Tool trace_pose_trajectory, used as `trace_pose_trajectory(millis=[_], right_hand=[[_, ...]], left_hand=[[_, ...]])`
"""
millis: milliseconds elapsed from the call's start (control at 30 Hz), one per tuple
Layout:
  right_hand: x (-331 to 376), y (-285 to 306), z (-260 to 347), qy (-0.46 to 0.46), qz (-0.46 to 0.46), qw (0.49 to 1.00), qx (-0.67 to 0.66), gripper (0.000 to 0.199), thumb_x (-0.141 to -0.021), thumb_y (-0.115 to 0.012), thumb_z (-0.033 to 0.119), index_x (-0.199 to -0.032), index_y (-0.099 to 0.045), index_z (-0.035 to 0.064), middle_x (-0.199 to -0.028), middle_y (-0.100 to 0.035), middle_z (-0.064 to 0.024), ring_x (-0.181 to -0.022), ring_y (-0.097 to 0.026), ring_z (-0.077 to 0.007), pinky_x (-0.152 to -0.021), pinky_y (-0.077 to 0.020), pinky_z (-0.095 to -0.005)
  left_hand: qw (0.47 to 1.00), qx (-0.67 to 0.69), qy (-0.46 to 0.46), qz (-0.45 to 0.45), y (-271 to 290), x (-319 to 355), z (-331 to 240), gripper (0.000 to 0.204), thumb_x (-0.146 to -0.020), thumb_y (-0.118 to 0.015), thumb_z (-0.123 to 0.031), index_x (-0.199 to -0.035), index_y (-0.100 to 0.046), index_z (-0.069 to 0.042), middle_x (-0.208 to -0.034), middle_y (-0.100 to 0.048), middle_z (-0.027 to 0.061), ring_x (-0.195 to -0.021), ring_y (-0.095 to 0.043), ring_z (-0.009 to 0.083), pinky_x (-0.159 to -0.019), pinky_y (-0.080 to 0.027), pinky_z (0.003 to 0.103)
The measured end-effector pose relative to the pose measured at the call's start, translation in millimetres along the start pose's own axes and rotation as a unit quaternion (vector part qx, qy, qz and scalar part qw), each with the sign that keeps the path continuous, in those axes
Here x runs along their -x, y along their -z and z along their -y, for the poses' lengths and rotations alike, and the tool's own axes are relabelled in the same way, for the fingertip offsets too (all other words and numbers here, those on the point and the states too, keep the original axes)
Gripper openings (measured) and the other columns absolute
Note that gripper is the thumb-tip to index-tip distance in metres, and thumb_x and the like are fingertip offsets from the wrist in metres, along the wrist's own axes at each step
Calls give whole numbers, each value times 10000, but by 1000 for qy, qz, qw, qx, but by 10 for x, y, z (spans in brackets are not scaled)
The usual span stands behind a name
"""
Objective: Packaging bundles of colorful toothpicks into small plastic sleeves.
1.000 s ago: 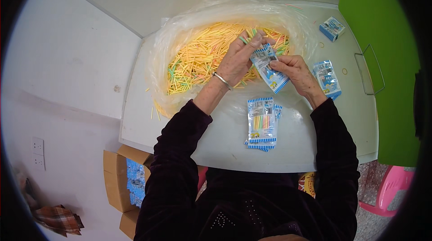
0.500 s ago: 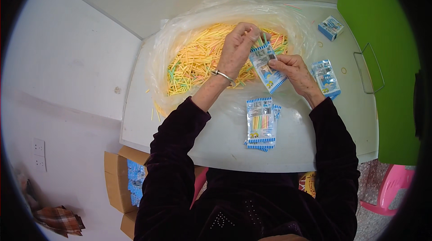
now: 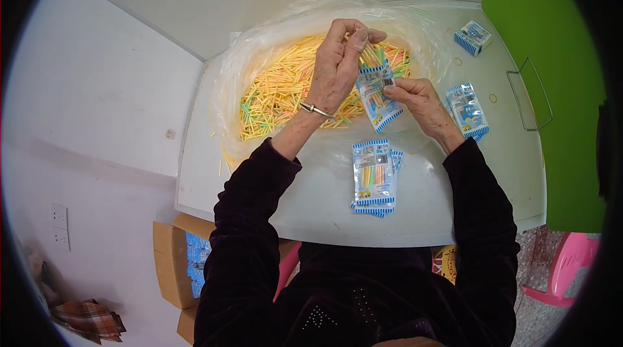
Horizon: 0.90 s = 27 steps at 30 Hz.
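My left hand (image 3: 339, 61), a metal bangle at its wrist, pinches several thin pastel sticks (image 3: 371, 54) whose lower ends are in the mouth of a small blue-and-white plastic packet (image 3: 378, 104). That packet is gripped at its right edge between thumb and fingers of my right hand (image 3: 418, 102). Sticks show through its clear part. Behind both hands, a large clear plastic bag (image 3: 227, 81) lies spread open around a heap of loose yellow, pink and green sticks (image 3: 279, 87). Closer to me, a small pile of filled packets (image 3: 374, 175) rests on the table.
Stacked packets (image 3: 467, 112) lie to the right on the white table (image 3: 311, 217), with a banded bundle of packets (image 3: 473, 37) farther back. Rubber bands (image 3: 492, 98) and a wire handle (image 3: 532, 94) are nearby. A cardboard box (image 3: 170, 263) of blue packets stands below left.
My left hand has shifted slightly left and up, and more of the sticks now show between its fingers and the packet. My right hand still holds the packet.
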State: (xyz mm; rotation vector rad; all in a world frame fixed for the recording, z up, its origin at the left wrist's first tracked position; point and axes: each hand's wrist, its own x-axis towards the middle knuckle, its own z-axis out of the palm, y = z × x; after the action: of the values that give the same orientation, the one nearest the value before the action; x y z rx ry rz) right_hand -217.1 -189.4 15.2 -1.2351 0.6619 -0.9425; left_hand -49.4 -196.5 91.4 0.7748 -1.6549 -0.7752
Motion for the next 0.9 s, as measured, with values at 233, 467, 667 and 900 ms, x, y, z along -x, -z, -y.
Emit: trace_pose_trajectory(millis=[233,467,667,900], right_hand=[[-2,7,6,0,1,1000,-12,186,-840,-620,168,-920,-656,4,-826,-610,10,-768,-525,-46,-725,-418,-201],[-10,4,-14,15,2,1000,-26,175,-849,-607,155,-911,-656,-2,-824,-610,8,-749,-518,-43,-688,-414,-191],[-23,21,-43,19,1,999,-29,183,-859,-592,145,-939,-648,-9,-839,-608,6,-761,-517,-46,-690,-416,-191],[4,-20,17,18,1,999,-35,174,-863,-587,151,-931,-641,1,-831,-590,27,-761,-501,-28,-671,-404,-180]], left_hand=[[999,-23,-8,43,0,12,-19,155,-944,-433,-190,-963,-468,-40,-925,-643,96,-851,-555,108,-772,-427,248],[990,79,89,70,32,6,-111,169,-930,-474,-208,-963,-496,-44,-927,-642,85,-851,-539,98,-775,-429,247],[985,154,80,9,10,6,-91,160,-921,-492,-192,-934,-510,-33,-910,-643,90,-813,-539,97,-761,-441,243],[993,102,56,30,-8,61,-87,190,-931,-471,-218,-960,-516,-35,-961,-636,128,-857,-555,124,-801,-440,265]])
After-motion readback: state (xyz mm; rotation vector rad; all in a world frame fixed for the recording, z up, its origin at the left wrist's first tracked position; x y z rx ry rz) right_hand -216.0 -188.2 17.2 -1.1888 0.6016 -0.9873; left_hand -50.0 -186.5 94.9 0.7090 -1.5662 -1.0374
